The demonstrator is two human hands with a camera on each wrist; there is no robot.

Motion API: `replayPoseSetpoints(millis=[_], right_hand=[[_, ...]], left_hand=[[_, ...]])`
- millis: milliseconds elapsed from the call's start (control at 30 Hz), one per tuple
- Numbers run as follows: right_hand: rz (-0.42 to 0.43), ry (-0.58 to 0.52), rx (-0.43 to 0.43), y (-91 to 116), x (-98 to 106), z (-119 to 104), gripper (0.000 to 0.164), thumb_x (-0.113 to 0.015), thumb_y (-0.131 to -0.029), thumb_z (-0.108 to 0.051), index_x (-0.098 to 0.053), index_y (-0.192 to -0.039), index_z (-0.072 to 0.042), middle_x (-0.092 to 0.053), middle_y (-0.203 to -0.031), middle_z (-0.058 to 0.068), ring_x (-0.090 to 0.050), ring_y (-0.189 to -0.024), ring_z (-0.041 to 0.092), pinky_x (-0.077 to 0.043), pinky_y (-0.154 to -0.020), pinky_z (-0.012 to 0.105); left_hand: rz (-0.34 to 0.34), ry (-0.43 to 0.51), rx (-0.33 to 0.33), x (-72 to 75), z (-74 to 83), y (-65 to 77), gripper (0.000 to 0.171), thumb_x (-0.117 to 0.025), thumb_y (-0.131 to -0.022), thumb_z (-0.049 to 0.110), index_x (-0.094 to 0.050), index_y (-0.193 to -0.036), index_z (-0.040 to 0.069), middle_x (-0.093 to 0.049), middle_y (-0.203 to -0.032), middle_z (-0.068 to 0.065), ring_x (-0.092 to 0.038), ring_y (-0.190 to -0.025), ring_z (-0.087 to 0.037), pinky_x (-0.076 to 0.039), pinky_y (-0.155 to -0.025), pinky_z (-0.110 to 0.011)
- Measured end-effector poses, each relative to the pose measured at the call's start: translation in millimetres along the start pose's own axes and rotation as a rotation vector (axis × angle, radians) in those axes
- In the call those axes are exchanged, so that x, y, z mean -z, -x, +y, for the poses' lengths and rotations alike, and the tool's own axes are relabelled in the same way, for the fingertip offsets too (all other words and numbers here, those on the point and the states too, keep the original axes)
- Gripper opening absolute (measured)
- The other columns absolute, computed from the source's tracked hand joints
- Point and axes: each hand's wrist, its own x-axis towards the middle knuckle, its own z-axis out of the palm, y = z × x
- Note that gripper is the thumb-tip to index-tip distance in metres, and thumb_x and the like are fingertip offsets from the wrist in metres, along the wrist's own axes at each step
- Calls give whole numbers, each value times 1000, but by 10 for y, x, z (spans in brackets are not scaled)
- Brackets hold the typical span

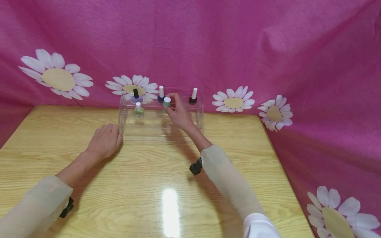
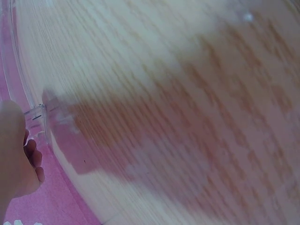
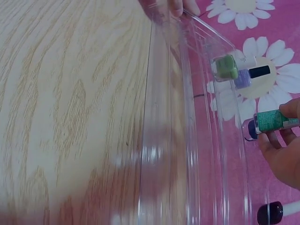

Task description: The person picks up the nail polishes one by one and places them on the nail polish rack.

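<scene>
A clear tiered display rack (image 1: 146, 134) stands near the back of the table. My right hand (image 1: 179, 114) pinches a green nail polish bottle (image 3: 271, 121) with a white cap, held upright at the rack's upper tiers; whether its base touches a tier I cannot tell. My left hand (image 1: 105, 140) grips the rack's left end, its fingers (image 2: 33, 154) curled at the clear edge. On the top tier stand a lilac nail polish (image 1: 136, 98) with a black cap, a dark blue one (image 1: 161, 98) and a dark one (image 1: 193, 99), both white-capped. One tier lower, left, sits a light green nail polish (image 1: 139, 112).
The rack stands on a glossy wood-grain table (image 1: 143, 185). Behind it and on the right hangs a pink cloth (image 1: 190, 43) with large daisies.
</scene>
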Motion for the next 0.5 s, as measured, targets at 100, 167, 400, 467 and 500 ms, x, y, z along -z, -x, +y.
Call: replayPoseSetpoints(millis=[100,167,400,467,500], right_hand=[[-5,3,-2,-19,-40,-2,31,-53,-96,9,-41,-124,5,-56,-115,23,-56,-106,31,-46,-84,28],[-6,11,-5,-28,-60,0,31,-52,-96,9,-40,-124,5,-55,-117,23,-56,-108,31,-46,-84,28],[2,50,-30,-43,-91,33,31,-55,-96,7,-42,-125,3,-56,-118,22,-56,-108,29,-46,-87,31],[3,58,-37,-43,-97,44,32,-55,-96,7,-43,-125,3,-56,-118,21,-56,-108,29,-47,-89,32],[5,61,-41,-42,-100,48,32,-56,-96,7,-43,-124,3,-57,-118,22,-57,-108,29,-47,-89,32]], left_hand=[[4,1,2,-5,1,-5,23,-42,-100,18,-46,-90,-1,-47,-81,-16,-51,-81,-40,-37,-65,-49],[8,4,2,-9,1,-8,22,-42,-100,18,-46,-90,-1,-48,-81,-16,-51,-81,-40,-37,-65,-49],[12,7,-1,-24,-12,-5,22,-41,-100,18,-46,-89,-1,-48,-81,-16,-51,-82,-41,-37,-65,-49],[11,7,0,-25,-17,-1,22,-41,-100,18,-46,-89,0,-48,-81,-16,-51,-82,-41,-37,-65,-49],[12,7,0,-25,-20,1,22,-41,-100,18,-46,-89,0,-48,-81,-15,-51,-82,-41,-37,-65,-49]])
